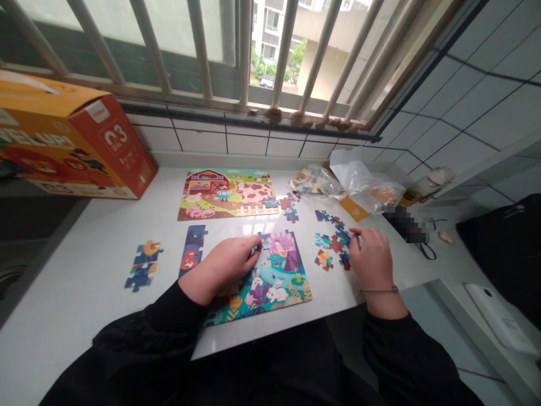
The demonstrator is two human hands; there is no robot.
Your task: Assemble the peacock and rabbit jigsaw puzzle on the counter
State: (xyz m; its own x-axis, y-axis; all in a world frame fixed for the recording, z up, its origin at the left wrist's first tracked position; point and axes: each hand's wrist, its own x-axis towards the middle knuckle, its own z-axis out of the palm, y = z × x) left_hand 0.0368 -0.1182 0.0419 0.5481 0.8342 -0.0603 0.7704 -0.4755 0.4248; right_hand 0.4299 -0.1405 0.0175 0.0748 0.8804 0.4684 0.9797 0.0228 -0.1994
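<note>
Filling in the puzzle (291, 276), lower centre of the frame, seems the current step. The left hand (230, 259) curls its fingers together over it; the right hand (372, 256) bends its own beside loose pieces (336, 243). I cannot tell if either pinches one. Next probably calls for a matching piece.

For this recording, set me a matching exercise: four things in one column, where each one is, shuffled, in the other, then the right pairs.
Things:
1. Left hand
2. Right hand
3. Orange box
4. Barn puzzle

Places:
A. At the picture's left edge
B. Lying flat just beyond the rabbit puzzle
C. Beside the loose pieces on the right
D. Over the rabbit puzzle

Pairs: 1-D, 2-C, 3-A, 4-B
</note>
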